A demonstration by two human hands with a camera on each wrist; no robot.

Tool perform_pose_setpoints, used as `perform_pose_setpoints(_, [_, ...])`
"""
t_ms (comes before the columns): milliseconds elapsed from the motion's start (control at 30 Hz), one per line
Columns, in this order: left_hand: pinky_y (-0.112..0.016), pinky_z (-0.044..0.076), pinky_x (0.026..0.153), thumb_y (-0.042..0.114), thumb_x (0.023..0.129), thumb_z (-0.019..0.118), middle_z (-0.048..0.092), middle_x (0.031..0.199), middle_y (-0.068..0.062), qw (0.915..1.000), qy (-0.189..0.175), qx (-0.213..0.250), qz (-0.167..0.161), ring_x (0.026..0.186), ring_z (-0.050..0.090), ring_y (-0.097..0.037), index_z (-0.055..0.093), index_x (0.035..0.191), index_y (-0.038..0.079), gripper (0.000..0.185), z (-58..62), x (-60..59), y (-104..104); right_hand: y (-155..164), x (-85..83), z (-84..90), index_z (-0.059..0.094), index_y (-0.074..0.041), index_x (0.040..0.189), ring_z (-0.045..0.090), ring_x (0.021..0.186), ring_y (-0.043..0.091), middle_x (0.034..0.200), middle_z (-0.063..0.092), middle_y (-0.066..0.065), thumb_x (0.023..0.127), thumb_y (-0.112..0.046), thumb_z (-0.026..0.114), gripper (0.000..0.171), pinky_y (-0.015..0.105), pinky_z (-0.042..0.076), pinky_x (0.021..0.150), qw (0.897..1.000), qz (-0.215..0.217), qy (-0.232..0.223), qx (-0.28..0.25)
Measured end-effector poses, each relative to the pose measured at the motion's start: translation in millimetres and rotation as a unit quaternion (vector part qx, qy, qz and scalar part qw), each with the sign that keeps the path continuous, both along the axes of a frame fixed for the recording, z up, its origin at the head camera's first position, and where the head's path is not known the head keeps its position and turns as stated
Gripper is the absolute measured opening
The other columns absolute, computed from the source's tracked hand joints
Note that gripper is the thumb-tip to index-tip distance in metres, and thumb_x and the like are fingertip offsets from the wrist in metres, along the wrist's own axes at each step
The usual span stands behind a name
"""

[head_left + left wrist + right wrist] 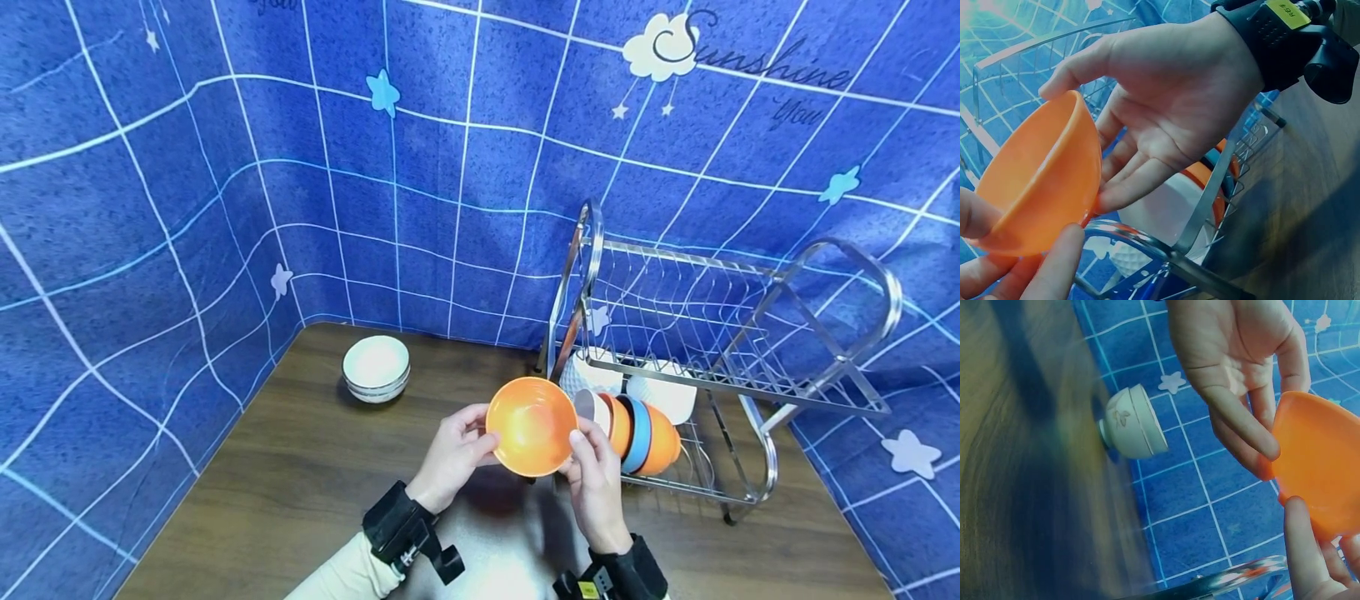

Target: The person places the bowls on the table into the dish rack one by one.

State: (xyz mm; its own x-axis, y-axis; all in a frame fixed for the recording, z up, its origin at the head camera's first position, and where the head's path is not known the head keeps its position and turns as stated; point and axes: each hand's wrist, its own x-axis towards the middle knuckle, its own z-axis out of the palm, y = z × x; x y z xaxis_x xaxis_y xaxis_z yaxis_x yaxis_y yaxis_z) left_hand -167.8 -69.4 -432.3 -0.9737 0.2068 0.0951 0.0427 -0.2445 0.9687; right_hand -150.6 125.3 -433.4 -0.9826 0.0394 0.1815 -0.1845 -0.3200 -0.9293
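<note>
So, bowl (pixel 531 427) abv tbl (pixel 285 467), blue bkdrp (pixel 427 200)

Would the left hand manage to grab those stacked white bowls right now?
Probably not just yet: the left hand holds the orange bowl. Otherwise, nothing seems to stand between that hand and the white bowls.

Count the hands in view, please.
2: the left hand holds the left side of an orange bowl, and the right hand holds its right side.
</note>
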Motion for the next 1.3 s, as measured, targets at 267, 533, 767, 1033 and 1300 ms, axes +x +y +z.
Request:
perform_pose_setpoints(267, [-0.046, 0.051, 0.089, 0.016, 0.098, 0.053, 0.063, 0.111, -0.023, 0.9996, 0.023, -0.013, 0.009, 0.097, 0.065, -0.028, 0.052, 0.124, -0.01, 0.036, -6.6, -6.4, 12, 20, 0.1, 1.5, 0.049, 0.004, 0.122, 0.063, 0.098, 0.017, 0.117, 0.059, 0.011, 0.102, -0.018, 0.043, 0.031, 0.032, 0.053, 0.085, 0.996, -0.024, 0.041, -0.071])
perform_pose_setpoints(533, [-0.036, 0.053, 0.086, -0.005, 0.088, 0.059, 0.062, 0.107, -0.028, 0.9814, 0.126, -0.139, 0.043, 0.098, 0.063, -0.038, 0.057, 0.114, -0.013, 0.027, -7.1, -4.3, 33, 44, -3.9, -4.0, 0.05, 0.004, 0.119, 0.064, 0.094, 0.018, 0.111, 0.059, 0.011, 0.101, -0.013, 0.041, 0.027, 0.028, 0.055, 0.079, 0.982, -0.094, 0.116, -0.117])
perform_pose_setpoints(767, [-0.037, 0.053, 0.085, -0.009, 0.085, 0.06, 0.061, 0.106, -0.032, 0.9806, 0.12, -0.147, 0.051, 0.097, 0.062, -0.043, 0.057, 0.111, -0.017, 0.027, -5.4, -0.1, 46, 57, -4.9, -0.5, 0.052, 0.003, 0.111, 0.061, 0.093, 0.02, 0.111, 0.055, 0.014, 0.099, -0.01, 0.042, 0.02, 0.028, 0.055, 0.077, 0.971, -0.116, 0.138, -0.156])
perform_pose_setpoints(1033, [-0.042, 0.053, 0.084, -0.01, 0.085, 0.06, 0.061, 0.105, -0.03, 0.9813, 0.118, -0.145, 0.047, 0.095, 0.062, -0.041, 0.057, 0.11, -0.018, 0.027, -11.2, -2.3, 57, 73, -5.8, -1.6, 0.052, 0.004, 0.106, 0.063, 0.084, 0.02, 0.104, 0.059, 0.016, 0.097, -0.008, 0.049, 0.016, 0.026, 0.055, 0.068, 0.956, -0.158, 0.144, -0.201])
perform_pose_setpoints(1300, [-0.03, 0.056, 0.076, -0.011, 0.085, 0.058, 0.064, 0.096, -0.027, 0.9804, 0.113, -0.148, 0.065, 0.088, 0.065, -0.038, 0.061, 0.104, -0.015, 0.019, -16.4, -2.9, 67, 88, -7.2, -4.8, 0.047, 0.007, 0.112, 0.062, 0.085, 0.024, 0.111, 0.052, 0.022, 0.094, -0.008, 0.055, 0.024, 0.027, 0.056, 0.07, 0.944, -0.21, 0.148, -0.207])
